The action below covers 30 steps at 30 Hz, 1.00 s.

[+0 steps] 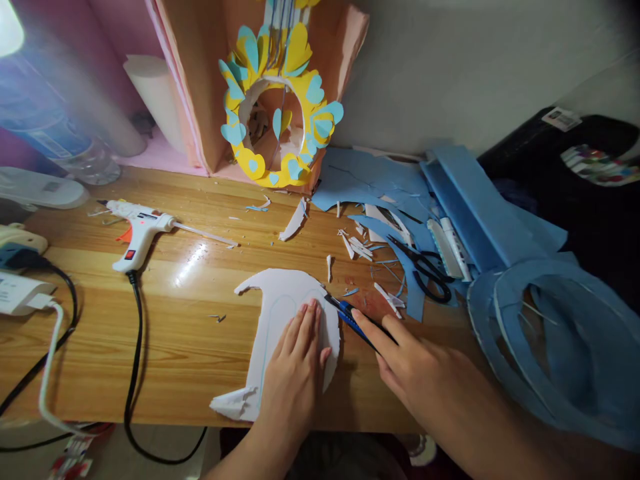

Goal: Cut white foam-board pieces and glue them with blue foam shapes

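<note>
My left hand (299, 357) lies flat, fingers stretched out, on a white foam board piece (265, 333) at the table's front edge. A drawn outline curves over the board, and its edges look ragged. In my right hand (425, 367) is a blue and black utility knife (353, 319), the index finger laid along its body. The knife's tip meets the board's upper right edge, just beyond my left fingertips. At the board's lower left corner, a torn flap (233, 403) sticks out.
A white glue gun (145, 227) with a black cord lies left. Black scissors (425, 267) rest among blue sheets and white scraps (355, 247). Blue rings (505, 320) stand at right. Behind hangs a yellow and blue paper wreath (250, 163). A bottle (65, 133) stands far left.
</note>
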Each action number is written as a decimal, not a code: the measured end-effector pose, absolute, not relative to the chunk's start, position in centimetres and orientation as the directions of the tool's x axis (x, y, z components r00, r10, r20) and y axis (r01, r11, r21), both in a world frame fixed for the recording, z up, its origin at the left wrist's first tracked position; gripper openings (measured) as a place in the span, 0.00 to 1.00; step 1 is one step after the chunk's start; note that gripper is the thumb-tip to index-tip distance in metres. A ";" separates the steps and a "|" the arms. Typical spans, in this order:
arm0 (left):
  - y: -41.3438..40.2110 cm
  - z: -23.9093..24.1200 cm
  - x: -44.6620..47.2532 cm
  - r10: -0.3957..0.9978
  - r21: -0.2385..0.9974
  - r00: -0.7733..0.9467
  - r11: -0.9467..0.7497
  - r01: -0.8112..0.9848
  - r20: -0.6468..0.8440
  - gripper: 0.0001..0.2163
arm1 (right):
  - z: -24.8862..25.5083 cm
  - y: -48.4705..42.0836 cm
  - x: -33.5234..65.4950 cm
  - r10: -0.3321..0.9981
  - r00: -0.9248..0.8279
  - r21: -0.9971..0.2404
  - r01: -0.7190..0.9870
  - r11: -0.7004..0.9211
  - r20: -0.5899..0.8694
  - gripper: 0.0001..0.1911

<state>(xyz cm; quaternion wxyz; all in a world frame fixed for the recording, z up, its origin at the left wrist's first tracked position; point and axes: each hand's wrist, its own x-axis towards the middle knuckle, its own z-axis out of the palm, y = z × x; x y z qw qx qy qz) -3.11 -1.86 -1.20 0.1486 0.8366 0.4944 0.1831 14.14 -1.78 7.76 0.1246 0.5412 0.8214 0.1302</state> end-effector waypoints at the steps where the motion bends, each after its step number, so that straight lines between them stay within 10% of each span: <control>1: -1.9 -1.2 -3.1 0.879 0.430 0.448 -0.471 0.770 0.161 0.29 | 7.7 -1.9 14.2 0.923 -0.378 0.341 0.860 0.381 -0.075 0.34; 12: -1.8 -1.2 -3.2 0.883 0.446 0.448 -0.461 0.767 0.144 0.27 | 10.8 0.7 18.0 0.924 -0.383 0.078 0.921 0.381 0.016 0.27; 18: -1.9 -1.1 -3.2 0.876 0.434 0.451 -0.477 0.764 0.169 0.25 | 10.1 6.0 19.6 0.781 -0.593 -0.196 0.804 0.561 -0.196 0.25; 30: -1.8 -1.0 -3.3 0.873 0.394 0.469 -0.480 0.784 0.133 0.23 | 8.7 7.9 20.2 0.748 -0.636 -0.222 0.770 0.598 -0.190 0.23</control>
